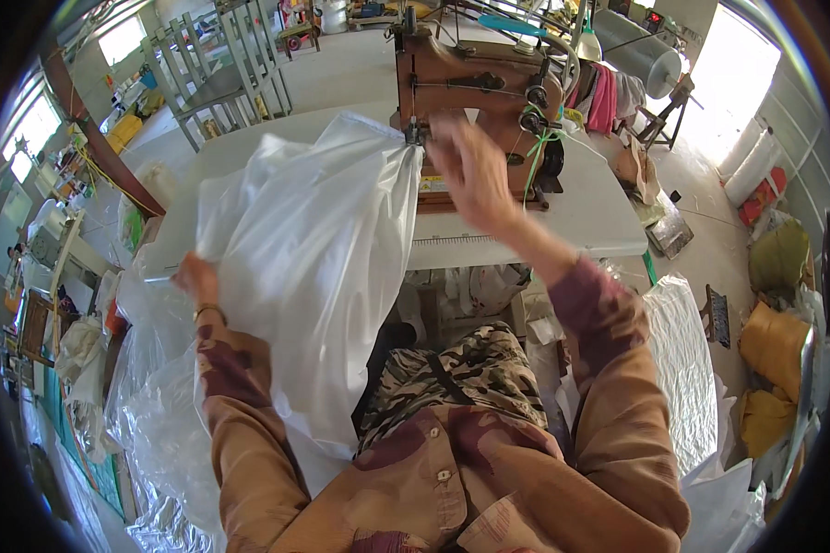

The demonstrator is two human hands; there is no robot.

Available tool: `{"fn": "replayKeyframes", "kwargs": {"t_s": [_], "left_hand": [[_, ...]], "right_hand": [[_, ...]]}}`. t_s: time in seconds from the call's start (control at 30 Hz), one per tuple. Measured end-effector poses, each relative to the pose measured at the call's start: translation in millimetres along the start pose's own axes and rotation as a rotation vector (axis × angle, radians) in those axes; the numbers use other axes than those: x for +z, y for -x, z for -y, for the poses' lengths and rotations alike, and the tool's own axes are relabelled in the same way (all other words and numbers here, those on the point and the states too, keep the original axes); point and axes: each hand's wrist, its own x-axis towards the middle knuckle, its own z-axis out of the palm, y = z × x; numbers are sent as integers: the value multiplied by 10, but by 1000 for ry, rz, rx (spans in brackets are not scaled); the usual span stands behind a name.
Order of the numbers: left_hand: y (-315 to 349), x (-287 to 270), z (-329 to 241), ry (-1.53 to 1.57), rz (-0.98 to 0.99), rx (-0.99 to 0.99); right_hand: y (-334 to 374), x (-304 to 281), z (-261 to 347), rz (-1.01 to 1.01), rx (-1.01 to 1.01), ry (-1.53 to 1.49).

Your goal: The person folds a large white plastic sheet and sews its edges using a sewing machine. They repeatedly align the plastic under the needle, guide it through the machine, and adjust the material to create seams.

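Observation:
A large sheet of shiny white plastic film or fabric (314, 240) drapes over the sewing table and down onto my lap. Its far right corner lies under the needle area of a brown sewing machine (480, 78). My left hand (196, 279) is closed on the sheet's left edge, at the table's front left. Beside the needle, my right hand (475, 175) is raised over the machine bed, smeared by motion, so its fingers are hard to read. Green thread or string (537, 152) hangs at the machine's right end.
The pale sewing table (572, 217) has a ruler strip along its front edge. A grey wooden chair (217, 78) stands behind it at left. Clear plastic sheeting (157, 396) heaps at my left; a silvery sheet (681, 359) lies at my right. Yellow bundles (773, 350) sit farther right.

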Motion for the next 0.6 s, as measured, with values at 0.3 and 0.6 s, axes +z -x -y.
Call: {"fn": "replayKeyframes", "kwargs": {"t_s": [0.3, 0.6], "left_hand": [[-866, -247, 2970, 68, -531, -318], [1230, -3053, -11, 1319, 151, 407]], "right_hand": [[2041, 988, 248, 500, 668, -871], [1527, 1502, 1190, 539, 538, -1176]]}}
